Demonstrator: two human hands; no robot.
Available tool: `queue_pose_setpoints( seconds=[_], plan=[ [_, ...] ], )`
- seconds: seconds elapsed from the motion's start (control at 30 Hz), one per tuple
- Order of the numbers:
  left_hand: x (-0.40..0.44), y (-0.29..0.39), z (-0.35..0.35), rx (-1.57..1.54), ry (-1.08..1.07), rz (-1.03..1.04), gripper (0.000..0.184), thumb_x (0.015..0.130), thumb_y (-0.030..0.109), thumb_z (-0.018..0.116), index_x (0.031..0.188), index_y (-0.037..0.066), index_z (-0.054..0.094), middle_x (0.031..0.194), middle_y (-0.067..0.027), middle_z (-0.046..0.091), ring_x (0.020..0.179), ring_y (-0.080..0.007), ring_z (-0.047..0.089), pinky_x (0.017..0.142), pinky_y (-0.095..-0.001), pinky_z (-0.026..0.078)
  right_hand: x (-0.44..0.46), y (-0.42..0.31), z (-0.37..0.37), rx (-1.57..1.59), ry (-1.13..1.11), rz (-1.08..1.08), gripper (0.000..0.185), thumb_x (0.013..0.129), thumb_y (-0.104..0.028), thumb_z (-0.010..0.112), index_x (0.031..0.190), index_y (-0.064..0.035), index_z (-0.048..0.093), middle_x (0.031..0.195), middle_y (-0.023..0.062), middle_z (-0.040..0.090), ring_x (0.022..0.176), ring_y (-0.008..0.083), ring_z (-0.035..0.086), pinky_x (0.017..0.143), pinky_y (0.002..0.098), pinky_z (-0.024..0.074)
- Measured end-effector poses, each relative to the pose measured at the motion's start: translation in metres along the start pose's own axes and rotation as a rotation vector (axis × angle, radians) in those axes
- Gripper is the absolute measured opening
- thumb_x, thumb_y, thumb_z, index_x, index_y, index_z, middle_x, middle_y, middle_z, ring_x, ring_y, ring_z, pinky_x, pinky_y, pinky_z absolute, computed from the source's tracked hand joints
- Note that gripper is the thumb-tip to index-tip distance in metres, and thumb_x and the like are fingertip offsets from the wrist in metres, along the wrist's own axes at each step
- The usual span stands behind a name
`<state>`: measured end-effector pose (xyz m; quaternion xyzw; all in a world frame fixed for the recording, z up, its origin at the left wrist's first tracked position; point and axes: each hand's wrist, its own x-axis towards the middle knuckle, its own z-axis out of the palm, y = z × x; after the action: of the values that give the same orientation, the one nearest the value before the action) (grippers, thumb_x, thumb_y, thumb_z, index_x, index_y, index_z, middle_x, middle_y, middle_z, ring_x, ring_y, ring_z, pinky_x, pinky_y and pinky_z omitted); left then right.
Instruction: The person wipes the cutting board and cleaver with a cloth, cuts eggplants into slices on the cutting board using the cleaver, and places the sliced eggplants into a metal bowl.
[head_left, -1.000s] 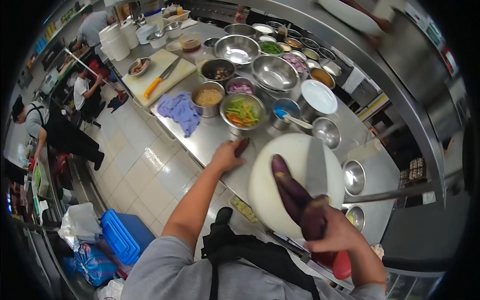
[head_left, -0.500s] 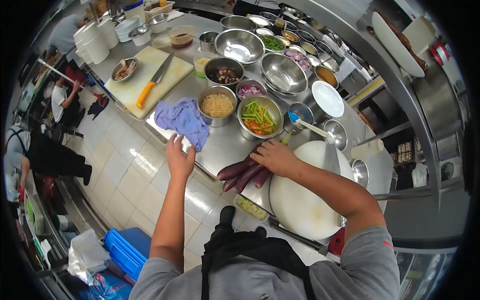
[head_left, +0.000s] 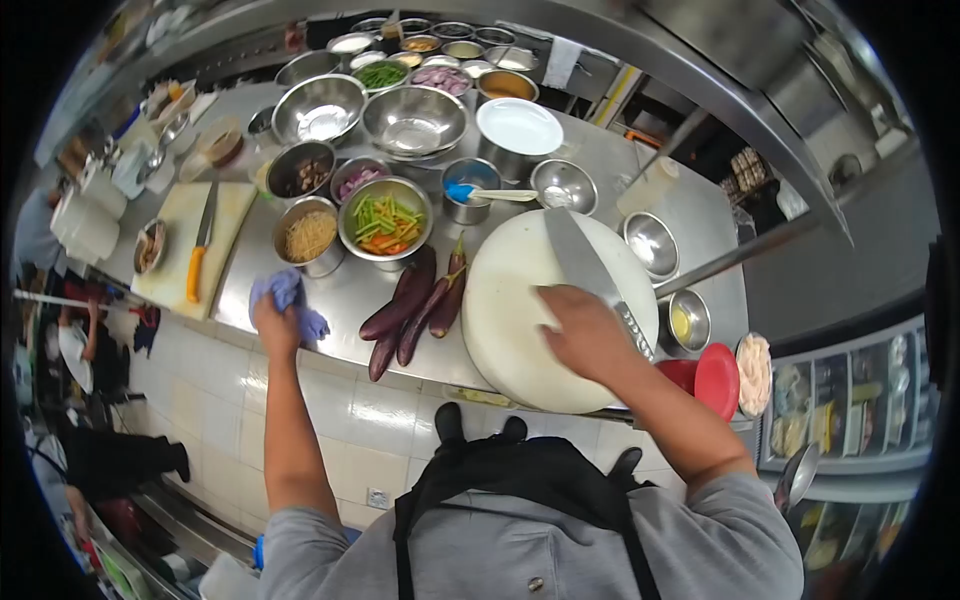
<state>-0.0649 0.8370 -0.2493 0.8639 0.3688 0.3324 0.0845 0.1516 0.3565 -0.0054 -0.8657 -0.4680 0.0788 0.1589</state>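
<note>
Bunched in my left hand (head_left: 275,322) is a blue-purple cloth (head_left: 283,288), at the table's front edge. My right hand (head_left: 592,335) is above the round white chopping board (head_left: 510,340), its fingers apart and nothing seen in them. Close beside it a large cleaver (head_left: 582,252) lies on the board, its handle partly behind my hand and wrist. Between the cloth and the board, several dark purple eggplants (head_left: 408,300) lie on the steel table, touched by neither hand.
Behind the eggplants stand steel bowls of cut vegetables (head_left: 385,222) and pale shreds (head_left: 311,238). A yellow-handled knife (head_left: 196,262) rests on a rectangular cutting board (head_left: 165,285) at left. A blue brush (head_left: 468,192) leans in a pot. Other people (head_left: 75,345) are at far left.
My right hand has left the eggplants and moved right, over the round board. My left hand has taken hold of the cloth. The camera view has turned to the right.
</note>
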Motion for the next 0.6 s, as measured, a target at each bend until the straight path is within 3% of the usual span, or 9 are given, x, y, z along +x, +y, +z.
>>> queue_pose_setpoints(
  seconds=[0.07,0.2,0.3,0.37,0.4,0.43,0.5,0.57,0.6],
  plan=[
    [-0.006,0.022,-0.042,-0.464,-0.091,-0.352,0.037,0.091,0.019,0.066,0.121,-0.002,0.062,0.110,-0.0207,0.068,0.104,-0.0339,0.066,0.093,-0.0457,0.051,-0.049,0.043,-0.006,-0.086,0.067,0.294,0.056,0.085,-0.018,0.071,0.134,0.0019,0.056,0.135,0.0224,0.060,0.125,0.0387,0.057,0.107,0.0455,0.0458],
    [-0.006,0.157,-0.149,-1.008,-0.156,-0.433,0.035,0.101,0.022,0.059,0.128,-0.001,0.058,0.115,-0.0142,0.069,0.106,-0.0260,0.067,0.091,-0.0406,0.055,-0.088,0.093,-0.002,-0.258,0.048,0.600,0.051,0.082,-0.019,0.072,0.125,0.0055,0.060,0.122,0.0263,0.064,0.111,0.0435,0.063,0.099,0.0484,0.0510],
    [-0.035,0.256,-0.161,-1.565,-0.424,-0.566,0.046,0.104,0.032,0.055,0.139,0.001,0.052,0.128,-0.0139,0.065,0.114,-0.0272,0.066,0.096,-0.0424,0.055,-0.089,0.129,0.026,-0.080,0.057,0.624,0.044,0.078,-0.017,0.070,0.114,0.0073,0.062,0.120,0.0291,0.065,0.106,0.0438,0.066,0.096,0.0472,0.0526],
    [-0.054,0.296,-0.141,-1.657,-0.660,-0.645,0.051,0.106,0.035,0.051,0.145,0.001,0.048,0.136,-0.0152,0.062,0.120,-0.0291,0.064,0.102,-0.0440,0.053,-0.086,0.118,0.016,0.255,-0.143,0.573,0.040,0.076,-0.015,0.065,0.108,0.0080,0.063,0.116,0.0297,0.066,0.102,0.0436,0.067,0.093,0.0469,0.0537],
    [-0.062,0.316,-0.126,-1.690,-0.716,-0.692,0.051,0.106,0.035,0.048,0.145,0.002,0.048,0.137,-0.0150,0.061,0.122,-0.0311,0.063,0.105,-0.0462,0.051,-0.086,0.106,0.002,0.607,-0.141,0.718,0.038,0.075,-0.015,0.062,0.107,0.0051,0.065,0.114,0.0291,0.068,0.105,0.0427,0.066,0.092,0.0473,0.0536],
    [-0.067,0.338,-0.116,-1.723,-0.772,-0.736,0.051,0.107,0.035,0.046,0.146,0.003,0.048,0.138,-0.0148,0.061,0.124,-0.0331,0.061,0.108,-0.0483,0.049,-0.092,0.102,-0.006,0.616,-0.115,0.711,0.038,0.075,-0.015,0.062,0.107,0.0051,0.065,0.114,0.0291,0.068,0.105,0.0427,0.066,0.092,0.0473,0.0536],
    [-0.078,0.390,-0.115,-1.831,-0.822,-0.818,0.050,0.107,0.035,0.043,0.145,0.002,0.049,0.141,-0.0146,0.059,0.130,-0.0335,0.057,0.115,-0.0490,0.042,-0.109,0.092,-0.007,0.444,0.029,0.489,0.046,0.080,-0.015,0.062,0.124,-0.0019,0.063,0.118,0.0272,0.067,0.107,0.0423,0.066,0.092,0.0467,0.0542],
    [-0.089,0.425,-0.110,-1.898,-0.869,-0.859,0.050,0.108,0.035,0.040,0.145,0.002,0.049,0.143,-0.0153,0.058,0.133,-0.0339,0.054,0.116,-0.0497,0.039,-0.122,0.066,0.008,0.273,0.407,0.192,0.052,0.089,-0.015,0.060,0.140,-0.0091,0.055,0.116,0.0226,0.067,0.101,0.0410,0.067,0.088,0.0466,0.0554],
    [-0.090,0.439,-0.107,-1.968,-0.918,-0.912,0.050,0.108,0.035,0.037,0.145,0.002,0.049,0.145,-0.0160,0.057,0.135,-0.0344,0.052,0.118,-0.0505,0.036,-0.122,0.047,-0.001,0.211,0.315,0.205,0.053,0.093,-0.015,0.057,0.146,-0.0110,0.049,0.114,0.0211,0.066,0.097,0.0399,0.068,0.085,0.0469,0.0559]
  ],
)
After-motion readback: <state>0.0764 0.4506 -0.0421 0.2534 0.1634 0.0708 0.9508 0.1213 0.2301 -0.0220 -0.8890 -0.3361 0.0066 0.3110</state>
